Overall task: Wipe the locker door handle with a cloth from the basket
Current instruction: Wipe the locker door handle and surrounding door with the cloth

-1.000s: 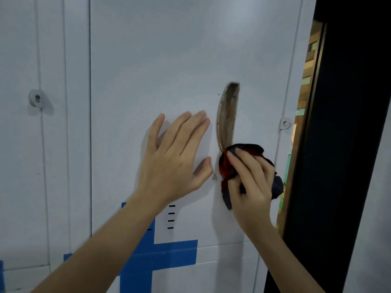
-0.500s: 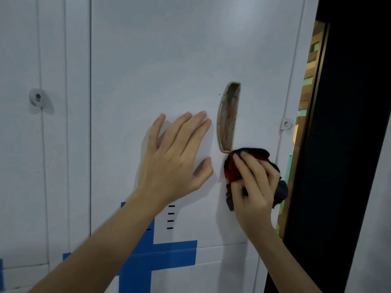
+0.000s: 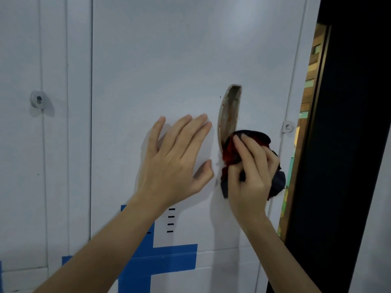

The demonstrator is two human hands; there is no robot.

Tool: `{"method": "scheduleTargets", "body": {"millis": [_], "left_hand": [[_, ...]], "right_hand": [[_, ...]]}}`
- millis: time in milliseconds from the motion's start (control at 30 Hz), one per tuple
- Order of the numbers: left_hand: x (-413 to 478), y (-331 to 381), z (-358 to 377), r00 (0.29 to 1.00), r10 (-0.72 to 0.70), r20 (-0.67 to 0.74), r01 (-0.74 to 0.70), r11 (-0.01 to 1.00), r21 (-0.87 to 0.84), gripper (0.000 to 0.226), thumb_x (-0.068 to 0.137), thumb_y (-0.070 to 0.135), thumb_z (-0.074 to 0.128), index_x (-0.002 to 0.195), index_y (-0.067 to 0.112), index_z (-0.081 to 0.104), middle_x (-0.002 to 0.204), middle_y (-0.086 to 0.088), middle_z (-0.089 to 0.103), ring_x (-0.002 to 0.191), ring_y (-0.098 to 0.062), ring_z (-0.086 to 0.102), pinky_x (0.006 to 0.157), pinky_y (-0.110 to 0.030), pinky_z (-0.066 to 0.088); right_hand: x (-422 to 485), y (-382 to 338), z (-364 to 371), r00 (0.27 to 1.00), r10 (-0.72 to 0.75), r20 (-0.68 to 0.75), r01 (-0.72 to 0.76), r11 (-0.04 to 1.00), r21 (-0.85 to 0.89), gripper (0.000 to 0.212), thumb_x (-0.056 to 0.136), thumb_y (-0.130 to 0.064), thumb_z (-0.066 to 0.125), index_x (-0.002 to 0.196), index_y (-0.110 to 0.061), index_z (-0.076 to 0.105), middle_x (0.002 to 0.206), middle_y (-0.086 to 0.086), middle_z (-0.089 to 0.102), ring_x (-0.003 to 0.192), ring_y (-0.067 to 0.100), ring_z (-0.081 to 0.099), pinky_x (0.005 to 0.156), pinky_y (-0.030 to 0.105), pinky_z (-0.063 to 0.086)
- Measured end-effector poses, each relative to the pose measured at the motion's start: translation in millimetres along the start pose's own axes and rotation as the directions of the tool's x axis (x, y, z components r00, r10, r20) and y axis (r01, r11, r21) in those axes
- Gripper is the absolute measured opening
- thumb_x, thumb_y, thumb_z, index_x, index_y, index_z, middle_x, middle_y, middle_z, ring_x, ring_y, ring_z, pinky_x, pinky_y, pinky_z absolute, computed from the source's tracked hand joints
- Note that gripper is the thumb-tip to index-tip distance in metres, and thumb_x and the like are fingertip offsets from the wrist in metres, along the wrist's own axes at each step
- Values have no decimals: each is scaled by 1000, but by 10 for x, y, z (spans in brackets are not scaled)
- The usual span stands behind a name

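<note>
A curved recessed handle (image 3: 229, 112) with brownish stains sits in the white locker door (image 3: 169, 60). My right hand (image 3: 250, 172) is closed on a bunched red and dark blue cloth (image 3: 231, 151) and presses it against the handle's lower end, which the cloth covers. My left hand (image 3: 175, 159) lies flat on the door just left of the handle, fingers spread, holding nothing. No basket is in view.
A small white latch bracket (image 3: 288, 126) sits right of the handle near the door's edge. A dark frame (image 3: 349, 144) stands at the right. Blue tape (image 3: 160, 259) marks the lower door. Another locker with a round lock (image 3: 38, 99) is at the left.
My right hand slid the cloth down and to the right just off the handle's tip, then back up onto its lower end. My left hand stayed flat on the door.
</note>
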State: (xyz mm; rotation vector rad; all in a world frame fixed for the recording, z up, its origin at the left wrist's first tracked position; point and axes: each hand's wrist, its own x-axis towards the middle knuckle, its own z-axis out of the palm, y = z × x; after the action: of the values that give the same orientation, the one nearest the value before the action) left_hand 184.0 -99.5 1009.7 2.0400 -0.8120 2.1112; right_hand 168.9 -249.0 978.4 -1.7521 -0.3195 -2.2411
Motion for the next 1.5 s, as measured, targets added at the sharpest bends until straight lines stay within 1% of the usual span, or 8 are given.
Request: {"method": "scheduleTargets", "body": {"millis": [200,633,800,967,1100,1233,1367,1500], "left_hand": [[5,-1,-1,1000,1,-4,-1,1000,-2,57,82,37,53,130,7,53,136,-6,52,127,-19,41,114,-42,12],[-3,-9,33,999,-8,-35,8,1000,-6,56,85,36,50,132,5,50,138,-8,50,127,-21,39,114,-43,12],[-2,-3,34,1000,-20,-7,20,999,-46,58,90,37,44,139,6,41,144,-8,41,134,-22,32,115,-43,12],[163,-121,-1,993,117,18,-115,990,-84,59,89,36,42,140,6,40,147,-9,37,136,-22,29,115,-42,10],[302,-175,21,981,189,31,-190,982,23,58,92,36,42,141,6,40,147,-9,38,136,-21,31,115,-44,12],[279,-150,28,984,172,44,-175,981,83,59,92,37,41,141,5,39,147,-9,38,136,-21,31,115,-44,11],[278,-152,11,983,180,46,-184,979,86,59,93,38,40,141,4,39,146,-9,39,135,-22,32,115,-43,8],[288,-150,21,987,160,32,-162,983,87,60,92,38,39,140,3,40,145,-11,41,134,-23,34,115,-43,9]], "right_hand": [[-127,164,-83,973,-215,79,218,976,-27,29,96,-4,41,121,-5,54,124,8,53,107,29,44,100,34,38],[112,140,-52,999,35,-30,-36,999,-37,37,84,2,45,118,-2,61,118,15,60,103,29,44,95,36,39],[-151,2,6,983,-176,58,176,984,-5,30,92,-2,47,122,-3,54,126,11,54,109,29,47,103,31,35],[-42,31,55,997,39,-70,-42,999,-33,35,87,0,44,119,-3,59,121,13,58,105,30,45,99,31,35],[-47,74,39,994,-113,-13,113,993,-24,32,91,-3,44,121,-6,56,124,10,55,106,29,47,99,33,37],[59,62,65,998,45,-55,-45,999,-6,35,88,-2,44,121,-3,58,123,12,57,106,31,44,98,31,35],[-102,88,38,993,-121,2,121,992,-37,31,93,-3,43,122,-5,55,125,9,54,108,29,47,101,33,36],[37,85,38,992,89,-93,-92,995,-27,35,87,-2,44,120,-5,58,120,11,59,106,30,45,97,31,37]]}}
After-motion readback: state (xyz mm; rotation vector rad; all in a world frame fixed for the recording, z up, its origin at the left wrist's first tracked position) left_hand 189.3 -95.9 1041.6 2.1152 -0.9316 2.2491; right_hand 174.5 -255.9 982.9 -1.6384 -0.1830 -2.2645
